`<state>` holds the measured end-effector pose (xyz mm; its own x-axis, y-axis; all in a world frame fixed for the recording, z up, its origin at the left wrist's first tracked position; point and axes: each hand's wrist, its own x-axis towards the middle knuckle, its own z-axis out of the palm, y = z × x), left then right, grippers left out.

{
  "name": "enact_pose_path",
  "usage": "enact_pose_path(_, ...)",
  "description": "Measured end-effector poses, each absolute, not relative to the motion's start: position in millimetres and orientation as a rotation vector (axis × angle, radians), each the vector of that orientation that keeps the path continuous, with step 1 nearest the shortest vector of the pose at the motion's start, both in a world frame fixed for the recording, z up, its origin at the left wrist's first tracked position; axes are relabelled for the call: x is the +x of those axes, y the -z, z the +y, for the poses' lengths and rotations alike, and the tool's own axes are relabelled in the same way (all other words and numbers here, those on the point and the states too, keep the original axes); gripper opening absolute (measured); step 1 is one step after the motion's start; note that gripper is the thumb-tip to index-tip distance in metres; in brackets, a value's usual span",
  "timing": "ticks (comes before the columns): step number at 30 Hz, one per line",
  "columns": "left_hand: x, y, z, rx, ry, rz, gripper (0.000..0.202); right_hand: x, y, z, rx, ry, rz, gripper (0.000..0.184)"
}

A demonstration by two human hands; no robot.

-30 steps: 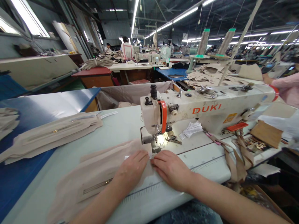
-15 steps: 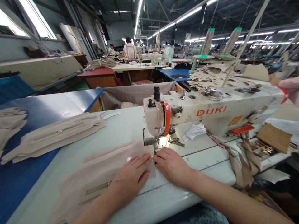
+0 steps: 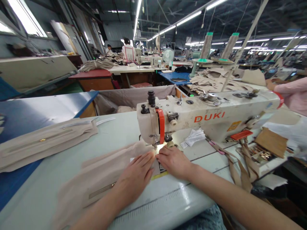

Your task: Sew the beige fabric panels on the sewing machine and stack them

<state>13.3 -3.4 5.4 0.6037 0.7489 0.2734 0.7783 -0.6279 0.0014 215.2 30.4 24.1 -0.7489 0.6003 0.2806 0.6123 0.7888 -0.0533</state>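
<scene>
A beige fabric piece point(image 3: 100, 172) with a zipper point(image 3: 102, 190) set into it lies on the sewing machine's bed, its far edge by the needle area. My left hand point(image 3: 137, 171) rests flat on it, fingers stretched forward and close together. My right hand point(image 3: 174, 161) is closed, its fingertips pinching the fabric's right edge beside the left fingertips. Just beyond the fingers stands the presser foot point(image 3: 155, 146) of the white sewing machine point(image 3: 182, 115), lit by a small lamp. The fingers partly hide the fabric's edge there.
Stacked beige zippered pieces point(image 3: 48, 139) lie to the left, partly on a blue table point(image 3: 48, 103). White labels point(image 3: 193, 137) sit under the machine arm. At right are beige straps point(image 3: 240, 169) and a tray of metal parts point(image 3: 266, 166). A co-worker's pink sleeve point(image 3: 291, 91) shows far right.
Both hands and the fabric have moved forward, closer to the presser foot. More of the metal plate and a yellow strip show beside the right hand. The view has shifted slightly right.
</scene>
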Motion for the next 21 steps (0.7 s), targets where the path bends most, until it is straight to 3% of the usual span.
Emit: enact_pose_path(21, 12, -4, 12, -2.711, 0.509, -1.183, 0.040, 211, -25, 33, -1.067, 0.053, -2.639, 0.016)
